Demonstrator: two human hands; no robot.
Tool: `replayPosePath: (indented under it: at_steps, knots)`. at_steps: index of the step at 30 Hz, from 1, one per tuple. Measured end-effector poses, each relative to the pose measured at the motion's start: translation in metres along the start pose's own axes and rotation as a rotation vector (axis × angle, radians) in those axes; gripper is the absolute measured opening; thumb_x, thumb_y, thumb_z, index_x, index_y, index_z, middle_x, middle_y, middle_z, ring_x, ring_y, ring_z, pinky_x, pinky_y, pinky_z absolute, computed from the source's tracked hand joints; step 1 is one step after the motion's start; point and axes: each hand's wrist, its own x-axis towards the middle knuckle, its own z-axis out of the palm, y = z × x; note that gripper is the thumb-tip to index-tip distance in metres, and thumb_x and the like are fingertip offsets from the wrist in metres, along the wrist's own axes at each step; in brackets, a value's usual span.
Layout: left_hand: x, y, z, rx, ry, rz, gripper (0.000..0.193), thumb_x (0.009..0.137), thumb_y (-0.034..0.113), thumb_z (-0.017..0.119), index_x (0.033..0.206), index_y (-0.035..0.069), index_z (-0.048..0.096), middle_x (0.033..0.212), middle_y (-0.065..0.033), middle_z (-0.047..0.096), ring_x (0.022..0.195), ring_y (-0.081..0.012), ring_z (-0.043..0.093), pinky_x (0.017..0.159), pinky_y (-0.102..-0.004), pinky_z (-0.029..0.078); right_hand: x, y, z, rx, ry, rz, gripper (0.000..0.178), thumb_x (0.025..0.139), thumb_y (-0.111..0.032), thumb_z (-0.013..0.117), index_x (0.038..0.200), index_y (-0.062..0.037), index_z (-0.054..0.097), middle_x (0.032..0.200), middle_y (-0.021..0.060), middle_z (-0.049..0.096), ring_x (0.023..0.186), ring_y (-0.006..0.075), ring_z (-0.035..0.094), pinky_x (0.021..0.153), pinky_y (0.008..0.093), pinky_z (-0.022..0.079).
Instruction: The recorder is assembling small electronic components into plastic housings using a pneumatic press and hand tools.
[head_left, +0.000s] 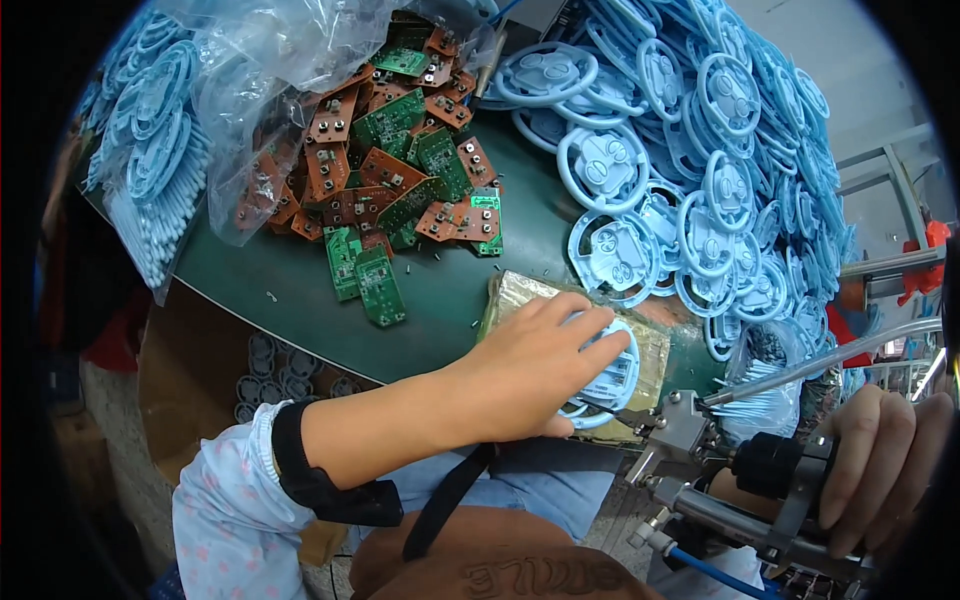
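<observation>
A light blue plastic toy steering wheel part [618, 375] lies on a block wrapped in shiny yellowish tape [520, 290]. My left hand [545, 360] bends over it, fingers across its upper side and thumb at the near edge, pressing it to the block. At the lower right my right hand [880, 470] is wrapped round a power screwdriver [770, 465] with a black body and metal head. Its thin tip points left and reaches the wheel part's near side; the exact contact point is hard to make out.
Brown and green circuit boards [380, 190] are heaped beyond my left hand, beside a clear plastic bag [270, 90]. More blue wheel parts [610, 165] pile up at right; others stand stacked far left [150, 150]. A clear hose [830, 358] runs to the screwdriver. Small screws dot the green table [270, 300].
</observation>
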Motion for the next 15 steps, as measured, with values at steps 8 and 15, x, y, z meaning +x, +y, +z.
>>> replayPosePath:
  at_steps: [8,15]
  knots:
    - [0.002,0.004,-0.005,-0.006,-0.024,-0.011,0.090,0.063,0.021,0.087,0.140,0.007,0.042,0.142,-0.0153,0.043,0.131,-0.0362,0.039,0.107,-0.0471,0.036,-0.008,0.014,-0.003,-0.061,0.115,0.044,0.053,0.091,-0.004,0.061,0.136,-0.0175,0.038,0.076,0.0058,0.056,0.059,0.0169,0.059,0.058,0.0319,0.055]
    - [-0.001,0.005,0.002,0.018,0.021,0.033,0.088,0.065,0.018,0.084,0.141,0.005,0.041,0.146,-0.0218,0.037,0.127,-0.0381,0.043,0.105,-0.0461,0.039,-0.014,-0.018,-0.032,-0.071,-0.038,0.060,0.017,0.091,-0.002,0.059,0.105,-0.0034,0.050,0.075,0.0050,0.055,0.062,0.0113,0.062,0.064,0.0232,0.059]
